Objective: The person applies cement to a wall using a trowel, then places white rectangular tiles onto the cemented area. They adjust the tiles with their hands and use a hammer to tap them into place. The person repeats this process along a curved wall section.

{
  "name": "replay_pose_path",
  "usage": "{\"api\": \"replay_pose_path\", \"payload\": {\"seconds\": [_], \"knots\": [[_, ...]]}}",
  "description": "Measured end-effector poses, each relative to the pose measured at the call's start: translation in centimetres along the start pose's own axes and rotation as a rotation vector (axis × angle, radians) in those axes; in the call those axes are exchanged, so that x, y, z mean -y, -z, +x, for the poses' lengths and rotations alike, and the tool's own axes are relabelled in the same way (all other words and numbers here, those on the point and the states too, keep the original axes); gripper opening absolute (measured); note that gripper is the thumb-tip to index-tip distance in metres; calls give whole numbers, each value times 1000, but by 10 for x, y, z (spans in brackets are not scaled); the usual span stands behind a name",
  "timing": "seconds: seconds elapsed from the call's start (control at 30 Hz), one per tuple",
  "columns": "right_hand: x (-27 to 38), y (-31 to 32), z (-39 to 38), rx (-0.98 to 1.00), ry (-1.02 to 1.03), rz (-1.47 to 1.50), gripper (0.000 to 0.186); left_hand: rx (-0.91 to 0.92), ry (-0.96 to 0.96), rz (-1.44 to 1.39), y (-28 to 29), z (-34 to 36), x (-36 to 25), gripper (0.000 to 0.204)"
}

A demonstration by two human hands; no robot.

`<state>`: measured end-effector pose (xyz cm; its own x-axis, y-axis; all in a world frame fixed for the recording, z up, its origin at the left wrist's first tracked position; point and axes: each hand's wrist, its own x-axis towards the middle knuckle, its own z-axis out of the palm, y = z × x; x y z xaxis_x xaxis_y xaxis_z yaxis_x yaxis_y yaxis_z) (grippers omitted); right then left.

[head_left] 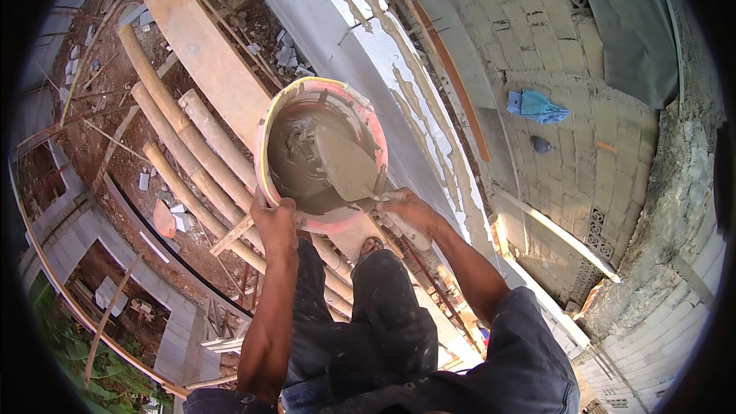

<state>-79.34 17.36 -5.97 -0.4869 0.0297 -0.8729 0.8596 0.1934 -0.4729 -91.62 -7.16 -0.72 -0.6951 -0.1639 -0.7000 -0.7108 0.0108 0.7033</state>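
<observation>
A round pinkish-red bucket [334,225] with a yellow rim is held up in front of me, tilted so its inside shows. Wet grey mortar [295,149] fills its lower part and smears its walls. My left hand [274,222] grips the bucket's near left rim, fingers closed over its side. On the near right side, my right hand [406,210] is closed around the handle of a trowel [346,162]. The trowel's mortar-coated blade lies inside the bucket, against the mortar. Most of the handle is hidden by my fingers.
Bamboo poles [176,119] and a long wooden plank [201,38] run beside and under me, high above rubble-strewn ground. Along the right goes a pale wall [376,50] streaked with mortar. Farther right, a blue cloth [539,106] lies against greyish blockwork.
</observation>
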Motion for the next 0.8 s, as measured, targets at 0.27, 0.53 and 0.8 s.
{"api": "replay_pose_path", "payload": {"seconds": [0.27,0.53,0.8], "knots": [[48,78,-9,-287,75,50,30,-59,145,-168,1,1,13,57],[138,65,62,-656,61,-641,38,-163,220,-52,38,8,25,51],[222,60,127,-653,122,-736,39,-321,150,-40,109,28,40,41]]}}
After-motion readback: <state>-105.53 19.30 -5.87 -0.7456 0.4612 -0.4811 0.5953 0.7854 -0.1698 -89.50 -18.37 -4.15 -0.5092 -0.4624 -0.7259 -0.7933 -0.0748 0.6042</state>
